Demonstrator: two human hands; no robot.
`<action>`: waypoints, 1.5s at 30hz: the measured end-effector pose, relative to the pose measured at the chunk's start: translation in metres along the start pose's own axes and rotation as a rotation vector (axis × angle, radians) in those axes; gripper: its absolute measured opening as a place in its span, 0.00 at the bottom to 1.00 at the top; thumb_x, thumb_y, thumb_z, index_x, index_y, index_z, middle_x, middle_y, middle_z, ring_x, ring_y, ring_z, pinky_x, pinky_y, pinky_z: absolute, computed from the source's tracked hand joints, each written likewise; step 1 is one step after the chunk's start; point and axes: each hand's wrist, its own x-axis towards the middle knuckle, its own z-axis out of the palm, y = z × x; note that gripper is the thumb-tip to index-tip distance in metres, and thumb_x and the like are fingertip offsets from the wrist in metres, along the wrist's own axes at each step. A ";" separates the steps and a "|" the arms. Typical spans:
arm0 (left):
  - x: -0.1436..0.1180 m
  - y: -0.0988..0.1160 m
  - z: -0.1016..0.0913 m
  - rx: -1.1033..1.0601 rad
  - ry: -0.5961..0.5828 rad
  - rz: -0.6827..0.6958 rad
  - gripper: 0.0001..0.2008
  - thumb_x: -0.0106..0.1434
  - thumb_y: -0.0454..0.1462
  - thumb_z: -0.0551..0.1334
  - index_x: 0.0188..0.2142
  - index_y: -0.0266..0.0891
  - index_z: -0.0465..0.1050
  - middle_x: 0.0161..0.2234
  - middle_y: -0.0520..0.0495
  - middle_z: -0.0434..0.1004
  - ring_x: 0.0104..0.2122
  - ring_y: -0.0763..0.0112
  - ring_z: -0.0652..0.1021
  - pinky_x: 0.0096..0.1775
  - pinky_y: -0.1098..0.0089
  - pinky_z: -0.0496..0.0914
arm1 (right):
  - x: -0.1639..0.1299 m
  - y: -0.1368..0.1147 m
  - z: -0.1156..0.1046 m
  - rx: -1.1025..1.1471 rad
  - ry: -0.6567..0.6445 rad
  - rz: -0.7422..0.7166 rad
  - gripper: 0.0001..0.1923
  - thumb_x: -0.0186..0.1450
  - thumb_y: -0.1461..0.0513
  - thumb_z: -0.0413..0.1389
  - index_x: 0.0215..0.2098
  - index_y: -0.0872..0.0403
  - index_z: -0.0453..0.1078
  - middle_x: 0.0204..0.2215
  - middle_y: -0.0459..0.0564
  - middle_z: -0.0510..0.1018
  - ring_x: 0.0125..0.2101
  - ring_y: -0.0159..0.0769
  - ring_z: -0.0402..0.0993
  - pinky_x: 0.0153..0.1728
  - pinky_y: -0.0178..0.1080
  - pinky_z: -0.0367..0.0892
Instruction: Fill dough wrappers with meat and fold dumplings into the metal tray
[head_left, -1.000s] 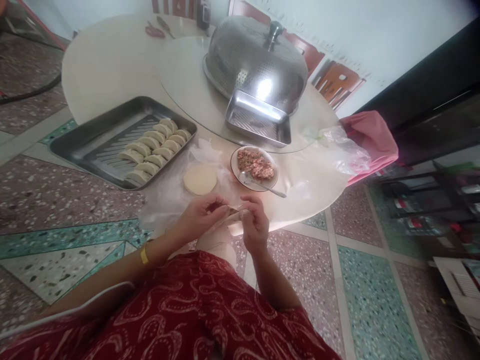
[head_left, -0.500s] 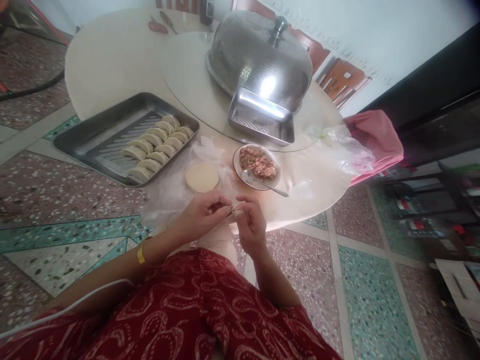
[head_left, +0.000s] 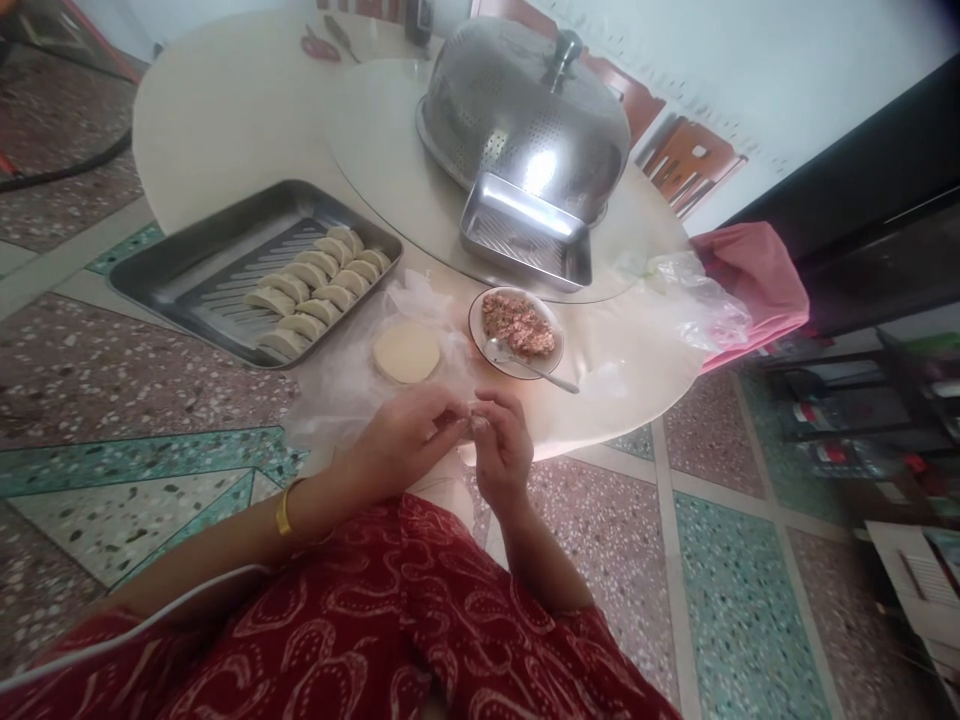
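Observation:
Both of my hands meet just past the table's near edge, fingertips pinched together. My left hand and my right hand are closed on a small pale dumpling, mostly hidden by the fingers. Just beyond the left hand, a stack of round dough wrappers lies on a thin clear plastic bag. A bowl of minced meat filling stands past the right hand, with a metal spoon resting in it. Two rows of folded dumplings lie on a metal tray at the left.
A small metal pan stands on the glass turntable, before a large perforated dome cover. Red scissors and a dark bottle are at the back. A plastic bag and pink cloth lie at right.
My fingers have shifted slightly along the dumpling, and the hands are closer together. The view has moved a little; the tray, wrappers and bowl stay in place.

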 end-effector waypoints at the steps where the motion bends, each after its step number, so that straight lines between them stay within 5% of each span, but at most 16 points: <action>1: 0.000 0.001 -0.001 -0.027 -0.004 -0.038 0.09 0.65 0.40 0.57 0.33 0.39 0.72 0.28 0.51 0.76 0.28 0.75 0.73 0.32 0.74 0.67 | 0.000 0.000 0.000 0.003 0.002 0.005 0.08 0.69 0.61 0.51 0.40 0.49 0.72 0.43 0.51 0.75 0.45 0.37 0.75 0.46 0.43 0.73; 6: -0.004 0.000 -0.006 -0.140 0.009 -0.153 0.11 0.63 0.43 0.59 0.37 0.38 0.73 0.30 0.49 0.77 0.29 0.73 0.74 0.32 0.73 0.69 | 0.001 0.000 0.002 0.016 0.024 0.040 0.08 0.70 0.61 0.50 0.36 0.50 0.70 0.41 0.51 0.75 0.47 0.38 0.74 0.48 0.45 0.71; 13: -0.006 -0.007 -0.010 -0.172 -0.059 -0.241 0.11 0.61 0.43 0.61 0.28 0.37 0.72 0.25 0.51 0.73 0.25 0.74 0.71 0.28 0.74 0.65 | 0.002 0.002 0.005 0.003 0.059 0.051 0.07 0.69 0.63 0.50 0.36 0.50 0.70 0.43 0.51 0.73 0.49 0.38 0.72 0.47 0.44 0.70; 26: -0.005 -0.013 0.000 -0.515 -0.058 -0.321 0.09 0.61 0.40 0.60 0.31 0.36 0.71 0.27 0.51 0.71 0.28 0.74 0.71 0.31 0.73 0.66 | -0.001 -0.005 0.002 -0.045 -0.063 -0.085 0.06 0.69 0.65 0.49 0.37 0.51 0.68 0.46 0.53 0.72 0.50 0.39 0.72 0.48 0.44 0.72; 35: -0.008 -0.006 -0.004 -0.332 -0.024 -0.081 0.04 0.63 0.36 0.59 0.34 0.38 0.71 0.28 0.52 0.71 0.29 0.74 0.71 0.32 0.73 0.66 | 0.001 -0.005 0.003 -0.087 -0.061 -0.110 0.12 0.70 0.65 0.47 0.48 0.49 0.67 0.49 0.55 0.71 0.50 0.38 0.73 0.50 0.46 0.73; 45: -0.015 -0.012 0.005 0.111 0.220 0.181 0.04 0.62 0.35 0.64 0.34 0.37 0.70 0.27 0.52 0.71 0.27 0.75 0.71 0.31 0.74 0.66 | 0.001 -0.004 0.010 -0.098 0.032 -0.075 0.07 0.70 0.65 0.48 0.37 0.50 0.67 0.38 0.50 0.73 0.52 0.39 0.72 0.48 0.45 0.73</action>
